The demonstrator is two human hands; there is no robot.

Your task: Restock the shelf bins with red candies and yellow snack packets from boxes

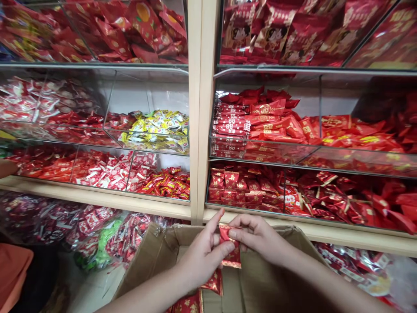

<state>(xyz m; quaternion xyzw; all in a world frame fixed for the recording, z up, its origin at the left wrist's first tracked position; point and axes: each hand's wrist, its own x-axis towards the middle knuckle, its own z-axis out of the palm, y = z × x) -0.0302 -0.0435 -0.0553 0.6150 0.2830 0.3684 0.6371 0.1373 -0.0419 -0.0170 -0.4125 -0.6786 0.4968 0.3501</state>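
Observation:
A small red packet with gold print [232, 256] is pinched between my two hands above an open cardboard box [156, 248]. My left hand [206, 252] grips its left side, thumb across the front. On the upper right of the packet, my right hand [252, 237] presses with its thumb, the other fingers curled behind. Below my left wrist, a similar red packet [214, 282] shows partly. Another gold-patterned packet [189, 303] lies in the box at the bottom of the view, partly covered by my forearm.
Ahead stand shelves with clear dividers, split by a wooden post [197, 108]. Patterned red packets [233, 182] fill the nearest right bin; yellow packets [159, 126] lie on the left. Bags of sweets [97, 234] sit beneath. Another person's orange garment [14, 274] shows at lower left.

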